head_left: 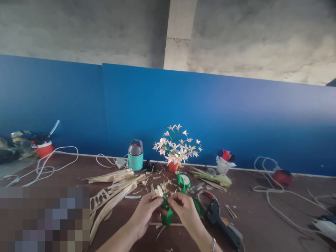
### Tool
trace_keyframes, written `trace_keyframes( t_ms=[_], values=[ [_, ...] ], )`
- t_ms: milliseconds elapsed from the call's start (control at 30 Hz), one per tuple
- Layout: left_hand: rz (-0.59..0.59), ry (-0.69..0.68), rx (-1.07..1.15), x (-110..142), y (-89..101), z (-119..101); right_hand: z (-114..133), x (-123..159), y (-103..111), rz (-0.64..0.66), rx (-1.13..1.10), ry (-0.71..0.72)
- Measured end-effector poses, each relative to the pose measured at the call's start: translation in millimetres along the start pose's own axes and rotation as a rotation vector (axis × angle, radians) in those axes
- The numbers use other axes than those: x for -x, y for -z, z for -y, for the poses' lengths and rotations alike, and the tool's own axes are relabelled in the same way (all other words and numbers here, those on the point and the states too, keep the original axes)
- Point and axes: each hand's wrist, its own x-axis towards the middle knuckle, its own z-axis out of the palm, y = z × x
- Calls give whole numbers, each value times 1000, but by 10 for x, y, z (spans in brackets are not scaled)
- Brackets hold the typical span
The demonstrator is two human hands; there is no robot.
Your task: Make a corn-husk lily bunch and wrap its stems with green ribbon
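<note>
My left hand [146, 214] and my right hand [185, 209] meet low in the middle of the view, fingers pinched together on a strip of green ribbon [167, 216]. A small pale leaf flower [159, 190] sits just above my left fingers, and a thin stick [168, 224] runs under both hands. A green ribbon roll [184, 181] lies just beyond my hands on the brown table [252, 224]. Behind it stands a small orange pot of pale handmade flowers [176, 147].
Dried palm leaf strips [115, 189] spread left of my hands. A black glue gun [217, 217] lies to the right. At the blue wall stand a teal jar [135, 154], a white cup [222, 164], red containers [44, 148] and a red item [282, 177]; white cables [278, 206] trail.
</note>
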Motion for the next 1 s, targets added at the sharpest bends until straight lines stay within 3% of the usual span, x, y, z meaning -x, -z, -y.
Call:
trace_keyframes(
  t_ms=[167, 300, 500, 633, 1000],
  values=[
    [30, -49, 52, 8, 10, -13, 18, 16, 9, -10, 91, 37],
    [-19, -77, 2, 30, -15, -20, 39, 30, -7, -17, 109, 74],
    [-14, -179, -119, 46, -40, -52, 53, 47, -27, 71, -160, -7],
    [16, -176, -125, 32, -23, -38, 62, 55, -33, 155, -295, -45],
    [46, -146, 89, 43, -12, 26, 66, 89, -119, 63, -335, -19]
  ],
)
